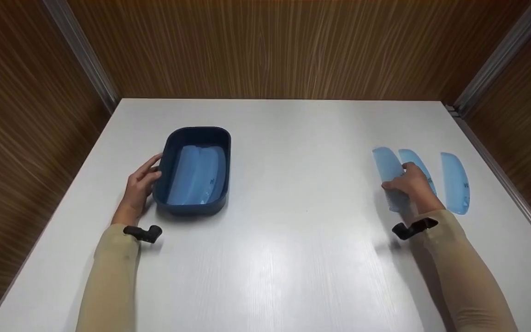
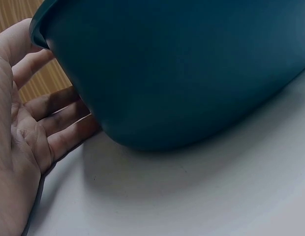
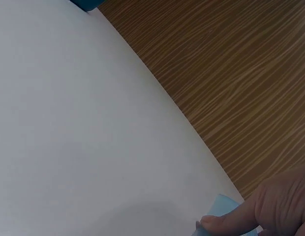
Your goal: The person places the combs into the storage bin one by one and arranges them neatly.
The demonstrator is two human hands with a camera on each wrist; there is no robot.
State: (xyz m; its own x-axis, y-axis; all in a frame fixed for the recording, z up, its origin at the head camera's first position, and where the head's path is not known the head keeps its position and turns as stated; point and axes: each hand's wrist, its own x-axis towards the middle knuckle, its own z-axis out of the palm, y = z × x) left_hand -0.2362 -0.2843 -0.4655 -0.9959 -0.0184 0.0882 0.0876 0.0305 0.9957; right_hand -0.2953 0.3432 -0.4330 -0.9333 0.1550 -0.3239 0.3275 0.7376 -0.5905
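Observation:
In the head view, my right hand [image 1: 413, 184] pinches a light-blue comb [image 1: 385, 161] with a curved back. The thumb lies on the comb [image 3: 222, 204] in the right wrist view; the other fingers are mostly out of sight. Under and beside this hand lies a second comb [image 1: 410, 159], and a third comb [image 1: 454, 182] rests farther right. On the left stands a dark blue box [image 1: 191, 210] with rounded corners. Similar combs [image 1: 196, 175] lie side by side inside it. My left hand [image 1: 138, 186] touches the box's left wall from outside, fingers [image 2: 69, 115] fairly straight.
The box and combs are on a white table [image 1: 293, 207]. Wood-grain panels [image 1: 265, 50] rise behind it and at both sides, with metal strips [image 1: 85, 50] at the corners. Each wrist carries a black camera mount [image 1: 143, 234].

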